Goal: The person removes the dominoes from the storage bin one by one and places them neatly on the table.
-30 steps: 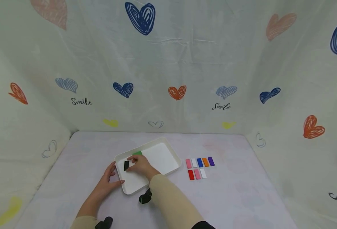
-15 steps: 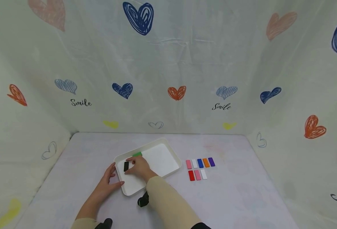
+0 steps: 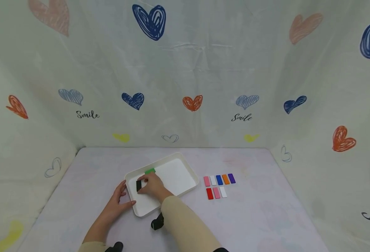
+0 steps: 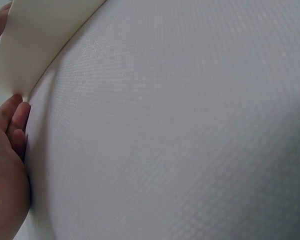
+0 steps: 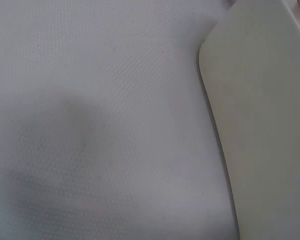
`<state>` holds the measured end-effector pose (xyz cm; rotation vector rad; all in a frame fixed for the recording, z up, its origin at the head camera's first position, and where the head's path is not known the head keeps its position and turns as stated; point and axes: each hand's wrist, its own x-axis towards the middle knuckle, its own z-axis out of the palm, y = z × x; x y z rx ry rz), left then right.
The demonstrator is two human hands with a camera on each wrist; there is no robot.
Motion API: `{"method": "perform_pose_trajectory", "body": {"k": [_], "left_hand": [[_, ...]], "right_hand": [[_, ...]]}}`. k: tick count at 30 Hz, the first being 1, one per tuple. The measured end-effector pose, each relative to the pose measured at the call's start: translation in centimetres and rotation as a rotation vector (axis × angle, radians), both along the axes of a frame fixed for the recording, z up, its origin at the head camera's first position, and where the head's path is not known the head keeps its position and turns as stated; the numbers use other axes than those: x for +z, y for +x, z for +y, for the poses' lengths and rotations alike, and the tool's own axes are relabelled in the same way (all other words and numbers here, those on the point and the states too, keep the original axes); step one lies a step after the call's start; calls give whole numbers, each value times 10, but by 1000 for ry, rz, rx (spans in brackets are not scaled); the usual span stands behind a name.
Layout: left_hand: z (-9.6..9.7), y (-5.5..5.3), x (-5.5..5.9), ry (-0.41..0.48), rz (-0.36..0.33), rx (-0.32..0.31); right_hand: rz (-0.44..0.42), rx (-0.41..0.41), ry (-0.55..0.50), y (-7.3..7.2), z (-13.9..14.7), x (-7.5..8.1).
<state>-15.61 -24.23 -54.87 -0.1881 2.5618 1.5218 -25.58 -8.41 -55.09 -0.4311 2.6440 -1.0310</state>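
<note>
A shallow white tray (image 3: 177,175) lies at an angle on the table. My right hand (image 3: 153,184) reaches into its left part, thumb and a finger pinching a small black rectangular block (image 3: 139,186) at its ends. Just beyond the hand, a green block (image 3: 150,171) lies by the tray's back wall, partly covered by the fingers. My left hand (image 3: 117,202) rests against the tray's left end, thumb and fingers spread along it. In the left wrist view, extended fingers (image 4: 17,112) touch the foot of the tray wall (image 4: 37,45).
Right of the tray, small flat blocks stand in two rows: the back row holds pink, white, blue (image 3: 219,180), orange and purple (image 3: 232,178), the front row red (image 3: 210,193), pink and white. Behind the table hangs a cloth (image 3: 216,77) printed with hearts.
The view has tilted slightly, shifting the scene a little down. The right hand stays at the black block with barely any motion; the left hand keeps its place on the tray.
</note>
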Motion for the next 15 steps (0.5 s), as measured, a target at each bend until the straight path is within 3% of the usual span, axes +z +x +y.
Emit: {"method": "perform_pose_trajectory", "body": {"k": [7, 15], "left_hand": [[0, 2, 1, -1, 1, 8], [-2, 1, -1, -15, 17, -4]], "right_hand": [[-38, 24, -121, 3, 5, 1], [-141, -45, -408, 7, 19, 14]]}}
